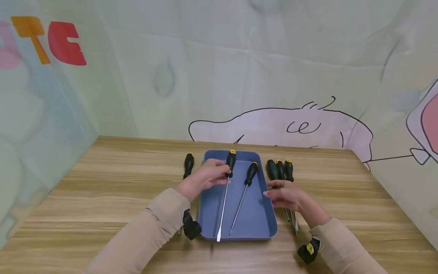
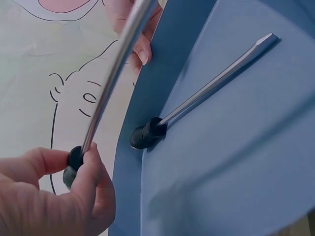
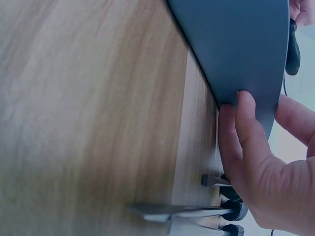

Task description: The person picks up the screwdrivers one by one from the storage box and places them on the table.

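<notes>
My left hand pinches a long flat-blade screwdriver just below its black handle with a yellow end. It is held above a blue tray, its blade pointing toward me over the front rim. In the left wrist view, thumb and fingers close around the handle's collar beside the steel shaft. A second black-handled screwdriver lies inside the tray, its handle near the far right side. At the tray's right wall, my right hand grips the rim, fingers outside against the wall and thumb across the edge.
On the wooden table, three screwdrivers lie side by side right of the tray, partly behind my right hand. Another screwdriver lies left of it, partly covered by my left arm. A printed cloth backdrop stands behind the table.
</notes>
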`<state>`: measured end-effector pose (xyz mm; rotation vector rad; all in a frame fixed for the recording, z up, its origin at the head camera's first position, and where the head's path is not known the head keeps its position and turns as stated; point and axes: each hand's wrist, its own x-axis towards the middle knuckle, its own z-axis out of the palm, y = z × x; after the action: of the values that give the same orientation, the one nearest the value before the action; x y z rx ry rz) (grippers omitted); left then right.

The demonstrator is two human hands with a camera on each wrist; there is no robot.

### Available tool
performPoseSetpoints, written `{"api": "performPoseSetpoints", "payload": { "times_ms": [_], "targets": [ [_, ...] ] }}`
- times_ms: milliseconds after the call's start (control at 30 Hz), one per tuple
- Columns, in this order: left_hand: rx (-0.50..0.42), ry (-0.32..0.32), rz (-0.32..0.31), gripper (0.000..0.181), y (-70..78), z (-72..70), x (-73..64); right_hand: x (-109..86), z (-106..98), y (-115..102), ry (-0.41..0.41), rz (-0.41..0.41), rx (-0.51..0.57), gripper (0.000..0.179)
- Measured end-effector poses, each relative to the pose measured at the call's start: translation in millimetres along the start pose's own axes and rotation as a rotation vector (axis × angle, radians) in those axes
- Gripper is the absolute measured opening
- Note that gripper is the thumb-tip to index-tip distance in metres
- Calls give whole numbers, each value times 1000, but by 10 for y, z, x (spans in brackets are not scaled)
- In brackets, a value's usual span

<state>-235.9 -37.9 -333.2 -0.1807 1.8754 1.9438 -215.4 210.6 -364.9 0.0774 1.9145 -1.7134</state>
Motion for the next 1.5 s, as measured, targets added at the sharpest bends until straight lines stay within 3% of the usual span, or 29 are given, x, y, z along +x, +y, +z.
{"api": "performPoseSetpoints", "payload": {
  "times_ms": [467, 1267, 1500],
  "targets": [
    [-33, -1, -18, 45, -43, -64, -8, -10, -12, 1, -5, -3, 3, 61],
    [-34, -9, 13, 47, -47, -275, -99, -14, 11, -10, 6, 4, -4, 61],
    [-24, 21, 27, 45, -90, -375, -96, -14, 5, -8, 8, 6, -5, 60]
  ]
}}
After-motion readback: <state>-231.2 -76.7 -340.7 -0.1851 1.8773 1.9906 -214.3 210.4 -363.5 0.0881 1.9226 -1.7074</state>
